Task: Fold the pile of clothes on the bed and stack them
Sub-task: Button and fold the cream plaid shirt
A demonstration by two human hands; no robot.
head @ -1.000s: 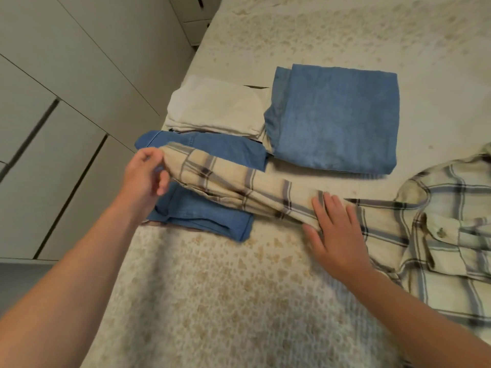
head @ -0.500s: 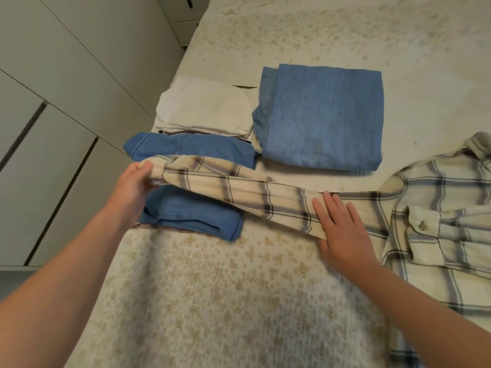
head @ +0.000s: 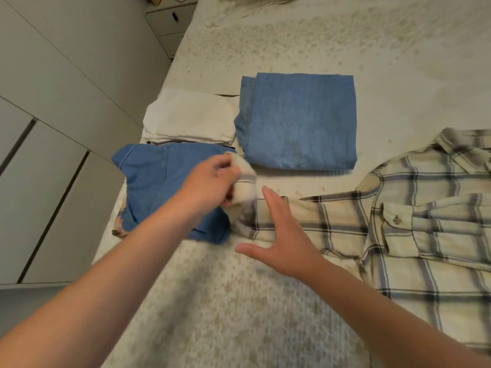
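Note:
A cream plaid shirt [head: 414,235] lies spread on the bed at the right, its sleeve [head: 318,221] stretched out to the left. My left hand [head: 212,181] grips the sleeve's cuff [head: 245,185] and holds it doubled back over the sleeve. My right hand [head: 281,240] is flat with fingers straight, resting on the sleeve near the fold. Folded clothes lie beyond: a blue denim piece [head: 300,120], a white piece [head: 188,118] and a darker blue garment [head: 156,181] partly under my left arm.
The bed [head: 239,314] has a cream speckled cover, and its left edge runs close to the folded clothes. Pale wardrobe doors [head: 53,128] stand to the left. A small drawer unit [head: 170,22] sits at the far end beside the bed.
My left hand has carried the cuff rightwards, folding the sleeve back toward the shirt. My right hand has stayed on the sleeve, now with thumb spread wide.

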